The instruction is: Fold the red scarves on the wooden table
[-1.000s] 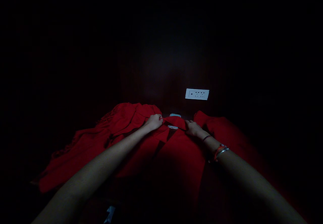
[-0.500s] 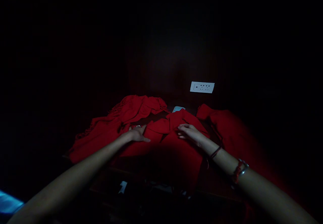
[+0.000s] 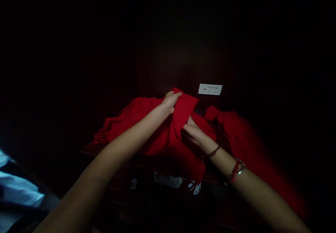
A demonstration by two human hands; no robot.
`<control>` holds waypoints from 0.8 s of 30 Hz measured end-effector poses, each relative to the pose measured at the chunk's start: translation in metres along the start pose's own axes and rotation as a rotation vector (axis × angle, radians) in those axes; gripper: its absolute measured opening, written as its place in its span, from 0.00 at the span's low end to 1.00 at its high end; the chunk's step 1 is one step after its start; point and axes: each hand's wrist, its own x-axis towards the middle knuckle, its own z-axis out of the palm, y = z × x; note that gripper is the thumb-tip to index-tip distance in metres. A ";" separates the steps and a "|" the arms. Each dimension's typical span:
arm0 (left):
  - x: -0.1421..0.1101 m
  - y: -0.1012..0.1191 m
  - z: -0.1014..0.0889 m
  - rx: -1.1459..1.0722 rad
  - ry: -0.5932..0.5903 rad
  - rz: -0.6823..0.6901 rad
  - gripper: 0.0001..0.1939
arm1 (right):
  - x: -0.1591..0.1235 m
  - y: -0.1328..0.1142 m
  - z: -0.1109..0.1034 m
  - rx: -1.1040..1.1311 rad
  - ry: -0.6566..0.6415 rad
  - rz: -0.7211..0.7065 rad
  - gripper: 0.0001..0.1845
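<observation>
A red fringed scarf (image 3: 185, 108) lies bunched on a dark surface, its middle lifted into a raised fold. My left hand (image 3: 170, 101) pinches the fold at its upper left, thumb lying over the cloth. From the right, my right hand (image 3: 194, 131) reaches in beneath the fold, touching the cloth; its fingertips are hidden there, so its grip cannot be made out. One fringed end hangs over the front edge, while more fringed red cloth (image 3: 110, 128) spreads to the left.
Another stretch of red cloth (image 3: 244, 138) lies to the right. A white socket plate (image 3: 210, 89) is on the dark wall behind. Below the front edge are pale scraps (image 3: 168, 179). Bluish-white material (image 3: 19, 189) shows at lower left. Most surroundings are too dark to see.
My left hand, spread on the cloth half a second ago, has moved up and right and grasped the scarf, raising a fold. My right hand has slipped beneath it. The phone-like object behind is now covered.
</observation>
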 end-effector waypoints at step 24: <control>-0.015 0.016 -0.012 0.072 -0.199 0.076 0.08 | -0.009 -0.030 -0.023 -0.413 0.063 -0.188 0.49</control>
